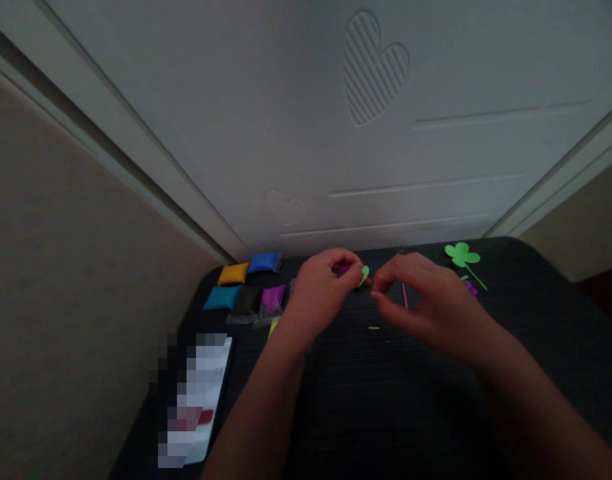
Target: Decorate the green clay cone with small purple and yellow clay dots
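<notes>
My left hand (326, 287) is closed, thumb and forefinger pinching a small light-green clay piece (365, 273). A reddish-orange bit (369, 282) shows just beside that piece, and something purple (343, 269) is partly hidden behind the fingers. To the right, my right hand (426, 293) is closed too, its thumb and fingertips nearly together close to the green piece. What lies between them, if anything, is too small to make out. Below the hands, a thin yellow-green strip (374, 328) lies on the dark table. A pink stick (405, 296) shows behind my right hand.
A green clover shape (462, 255) with a stem lies at the back right, near a purple flower piece (469, 288). Coloured clay packets, among them a blue one (264, 262) and a yellow one (233, 274), lie at left. A phone (213, 400) rests in front of them.
</notes>
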Demonstrator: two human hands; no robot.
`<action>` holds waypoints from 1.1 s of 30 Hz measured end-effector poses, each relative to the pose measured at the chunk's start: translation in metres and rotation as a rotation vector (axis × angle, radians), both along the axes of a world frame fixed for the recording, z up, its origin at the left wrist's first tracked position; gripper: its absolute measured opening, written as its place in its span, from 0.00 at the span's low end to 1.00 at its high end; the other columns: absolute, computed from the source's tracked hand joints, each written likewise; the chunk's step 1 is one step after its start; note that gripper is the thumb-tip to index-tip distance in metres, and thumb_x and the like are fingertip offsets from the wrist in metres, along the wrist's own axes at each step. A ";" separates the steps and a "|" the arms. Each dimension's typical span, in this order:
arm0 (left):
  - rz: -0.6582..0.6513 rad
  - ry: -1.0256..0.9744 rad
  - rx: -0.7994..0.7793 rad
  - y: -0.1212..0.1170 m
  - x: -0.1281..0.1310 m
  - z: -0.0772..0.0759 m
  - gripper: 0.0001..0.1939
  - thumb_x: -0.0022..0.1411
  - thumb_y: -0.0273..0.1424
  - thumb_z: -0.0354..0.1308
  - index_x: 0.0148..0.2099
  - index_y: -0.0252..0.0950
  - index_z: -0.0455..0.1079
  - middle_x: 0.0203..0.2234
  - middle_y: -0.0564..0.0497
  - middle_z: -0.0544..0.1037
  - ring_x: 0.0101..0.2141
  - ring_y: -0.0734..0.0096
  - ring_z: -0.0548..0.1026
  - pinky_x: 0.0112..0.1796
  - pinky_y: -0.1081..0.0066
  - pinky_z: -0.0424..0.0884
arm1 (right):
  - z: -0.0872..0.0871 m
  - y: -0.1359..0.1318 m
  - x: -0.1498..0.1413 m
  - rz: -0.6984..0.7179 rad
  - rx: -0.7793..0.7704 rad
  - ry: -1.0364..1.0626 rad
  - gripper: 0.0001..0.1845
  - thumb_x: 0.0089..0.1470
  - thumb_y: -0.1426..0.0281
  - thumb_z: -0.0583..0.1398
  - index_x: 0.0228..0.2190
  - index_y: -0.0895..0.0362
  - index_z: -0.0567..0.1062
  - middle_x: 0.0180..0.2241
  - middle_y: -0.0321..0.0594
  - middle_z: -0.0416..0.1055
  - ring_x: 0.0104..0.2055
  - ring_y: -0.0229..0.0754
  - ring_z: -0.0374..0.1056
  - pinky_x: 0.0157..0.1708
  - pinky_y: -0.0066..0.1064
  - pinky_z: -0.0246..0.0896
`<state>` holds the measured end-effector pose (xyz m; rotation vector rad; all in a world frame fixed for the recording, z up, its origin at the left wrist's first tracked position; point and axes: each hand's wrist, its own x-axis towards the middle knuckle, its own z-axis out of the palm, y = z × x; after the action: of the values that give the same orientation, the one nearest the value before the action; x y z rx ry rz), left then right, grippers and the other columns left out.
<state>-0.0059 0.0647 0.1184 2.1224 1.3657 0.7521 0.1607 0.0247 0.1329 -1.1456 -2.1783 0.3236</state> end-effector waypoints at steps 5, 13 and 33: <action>-0.004 0.215 0.033 0.009 -0.013 -0.010 0.11 0.59 0.33 0.47 0.36 0.36 0.68 0.33 0.50 0.74 0.36 0.67 0.70 0.36 0.68 0.63 | 0.011 -0.007 0.010 0.050 -0.202 0.168 0.04 0.48 0.74 0.58 0.28 0.55 0.67 0.28 0.31 0.66 0.31 0.33 0.62 0.29 0.25 0.57; -0.269 0.497 -0.087 0.016 -0.010 -0.035 0.08 0.55 0.31 0.53 0.33 0.36 0.72 0.33 0.48 0.73 0.39 0.64 0.68 0.41 0.65 0.61 | 0.009 -0.006 0.026 -0.063 -0.060 0.611 0.07 0.46 0.77 0.61 0.25 0.55 0.69 0.33 0.34 0.68 0.37 0.34 0.65 0.35 0.26 0.63; -0.400 0.806 -0.311 0.014 0.007 -0.055 0.12 0.60 0.34 0.51 0.42 0.32 0.66 0.37 0.48 0.72 0.36 0.69 0.71 0.37 0.63 0.69 | 0.005 -0.007 0.023 -0.070 -0.070 0.524 0.03 0.47 0.71 0.61 0.27 0.51 0.73 0.25 0.29 0.72 0.26 0.32 0.68 0.24 0.23 0.63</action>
<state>0.0010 0.0787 0.0632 2.4047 1.2164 -0.5048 0.1840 0.0180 0.1378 -1.0306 -1.6759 0.5992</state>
